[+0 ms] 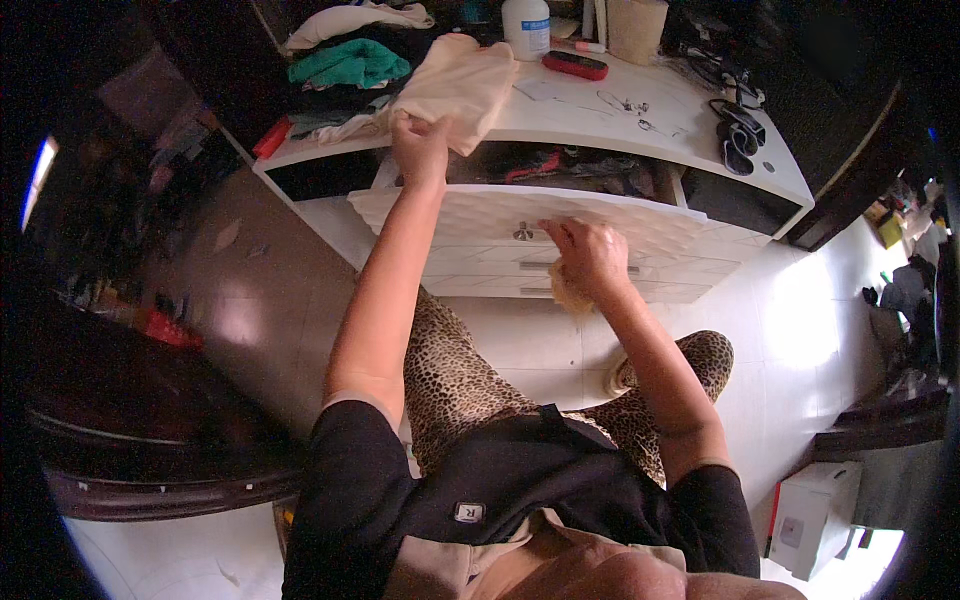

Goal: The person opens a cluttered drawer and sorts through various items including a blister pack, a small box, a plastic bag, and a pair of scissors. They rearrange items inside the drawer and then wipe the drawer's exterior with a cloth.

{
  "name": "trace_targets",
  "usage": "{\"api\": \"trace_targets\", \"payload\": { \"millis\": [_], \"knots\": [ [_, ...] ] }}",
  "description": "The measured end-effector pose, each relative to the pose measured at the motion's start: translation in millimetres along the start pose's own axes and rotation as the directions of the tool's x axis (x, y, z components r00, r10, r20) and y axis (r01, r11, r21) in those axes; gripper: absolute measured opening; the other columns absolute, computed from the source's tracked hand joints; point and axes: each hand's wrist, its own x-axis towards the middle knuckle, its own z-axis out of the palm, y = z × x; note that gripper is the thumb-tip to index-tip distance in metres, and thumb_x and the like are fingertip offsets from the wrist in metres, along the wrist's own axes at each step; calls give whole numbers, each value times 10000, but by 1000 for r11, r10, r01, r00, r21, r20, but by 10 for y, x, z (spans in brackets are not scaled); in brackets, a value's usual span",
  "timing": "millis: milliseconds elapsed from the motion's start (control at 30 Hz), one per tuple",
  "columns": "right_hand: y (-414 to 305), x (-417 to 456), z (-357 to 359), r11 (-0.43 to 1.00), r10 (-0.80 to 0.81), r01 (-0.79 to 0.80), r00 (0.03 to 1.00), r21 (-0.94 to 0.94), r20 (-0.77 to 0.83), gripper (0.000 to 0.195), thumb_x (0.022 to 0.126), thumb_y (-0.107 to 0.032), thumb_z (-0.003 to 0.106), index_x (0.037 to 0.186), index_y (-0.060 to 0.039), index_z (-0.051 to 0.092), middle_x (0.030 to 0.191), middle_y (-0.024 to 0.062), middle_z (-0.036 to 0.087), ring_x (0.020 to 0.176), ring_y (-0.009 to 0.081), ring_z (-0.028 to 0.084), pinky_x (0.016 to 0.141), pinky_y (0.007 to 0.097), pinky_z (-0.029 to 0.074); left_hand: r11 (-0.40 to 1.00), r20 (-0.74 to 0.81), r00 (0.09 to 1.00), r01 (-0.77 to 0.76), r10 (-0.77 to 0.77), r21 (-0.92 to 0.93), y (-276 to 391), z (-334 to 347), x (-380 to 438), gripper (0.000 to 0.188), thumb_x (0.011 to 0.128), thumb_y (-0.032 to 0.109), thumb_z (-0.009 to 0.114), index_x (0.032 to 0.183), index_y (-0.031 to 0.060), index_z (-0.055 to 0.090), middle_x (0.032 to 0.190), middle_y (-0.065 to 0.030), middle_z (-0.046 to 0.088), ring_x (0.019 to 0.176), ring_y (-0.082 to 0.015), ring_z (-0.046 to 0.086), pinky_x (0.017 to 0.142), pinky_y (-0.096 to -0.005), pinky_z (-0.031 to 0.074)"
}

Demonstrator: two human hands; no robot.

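My left hand [420, 146] grips the near edge of a folded cream cloth [461, 86], held over the left part of the white cabinet top [570, 124]. Below it, a drawer with a wavy white front [465, 214] stands partly pulled out. Dark items and something red [536, 171] show inside. My right hand [589, 251] is in front of the drawer, its fingertips just right of the metal knob [523, 232]; whether they touch it I cannot tell. A crumpled yellowish piece [570, 291], apparently cloth, hangs under that hand, partly hidden by it.
A green cloth [349, 64] lies among other fabrics at the cabinet's back left. Behind stand a white bottle [526, 30], a red-and-black case [575, 65] and a beige container [636, 30]. Sunglasses [739, 139] rest at right. A white box [814, 517] sits at lower right.
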Motion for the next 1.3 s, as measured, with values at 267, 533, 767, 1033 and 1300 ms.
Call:
{"api": "trace_targets", "payload": {
  "millis": [267, 533, 767, 1033, 1300],
  "knots": [
    [82, 329, 174, 994, 44, -26, 984, 105, -171, 376, 739, -234, 650, 1113, -252, 613, 884, 58, 651, 814, 291, 631, 697, 423, 509, 852, 156, 942, 335, -297, -402, 481, 119, 428, 348, 785, 23, 660, 1088, 86, 502, 1007, -50, 556, 891, -180, 566, 687, -287, 504],
    [341, 1007, 403, 950, 234, -207, 967, 233, -95, 255, 824, -323, 570, 1066, -273, 632, 940, 71, 661, 812, 312, 634, 681, 425, 503, 909, 185, 963, 248, -194, -335, 279, 68, 423, 187, 789, 66, 680, 862, 44, 509, 877, -38, 527, 773, -143, 544, 635, -277, 482],
    [671, 1042, 659, 944, 139, -79, 976, 319, -170, 223, 831, -342, 589, 965, -182, 667, 863, 82, 670, 786, 310, 638, 690, 403, 500, 912, 207, 959, 253, -194, -321, 17, -10, 91, 195, 813, 93, 669, 911, 35, 511, 891, -39, 533, 792, -133, 545, 665, -264, 485],
    [1046, 43, -111, 675, 409, -335, 911, 657, 45, 453, 877, -441, 559, 818, -9, 678, 679, 130, 649, 616, 197, 616, 623, 337, 490, 898, 357, 870, 414, -341, -151, -379, -475, -906, 194, 858, 223, 638, 887, 81, 510, 762, -7, 562, 633, -84, 501, 603, -239, 402],
    [1734, 112, -660, 965, 260, -193, 684, 175, -681, 261, 883, -321, 566, 818, -85, 655, 666, 156, 618, 631, 292, 631, 594, 394, 479, 671, 736, 443, 741, -512, 22, -466, -185, -2361, 232, 869, 284, 629, 944, 72, 571, 783, -16, 606, 703, -97, 583, 659, -237, 484]
  ]
}}
